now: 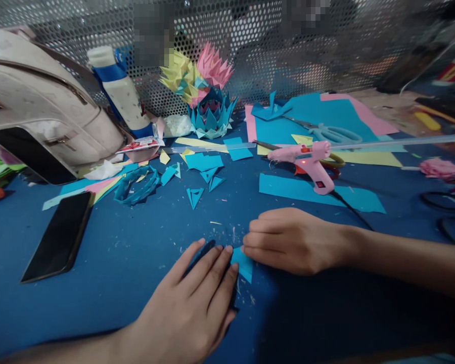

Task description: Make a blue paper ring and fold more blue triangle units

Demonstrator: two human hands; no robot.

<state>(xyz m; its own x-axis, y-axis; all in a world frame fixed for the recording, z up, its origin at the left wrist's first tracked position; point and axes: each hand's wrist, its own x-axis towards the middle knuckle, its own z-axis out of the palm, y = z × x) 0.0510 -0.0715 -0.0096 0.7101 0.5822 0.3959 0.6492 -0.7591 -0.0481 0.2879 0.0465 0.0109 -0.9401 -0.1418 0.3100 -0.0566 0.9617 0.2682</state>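
A small piece of blue paper [243, 264] lies on the blue table top between my two hands. My left hand [197, 293] is stretched out over the table, with some fingertips touching the paper's left edge. At the paper's upper right, my right hand [291, 240] is closed, its fingers together and curled against the edge; the thumb is hidden. Beyond my hands lie small folded blue paper triangles [194, 197] and a blue paper ring [136, 186].
A pink glue gun [307, 157] with a lit red light lies beyond my right hand, near scissors [335, 133] and paper sheets. A phone [58, 237] lies left, before a backpack [41, 96]. Folded paper flowers [212, 114] stand by a perforated metal panel [250, 50].
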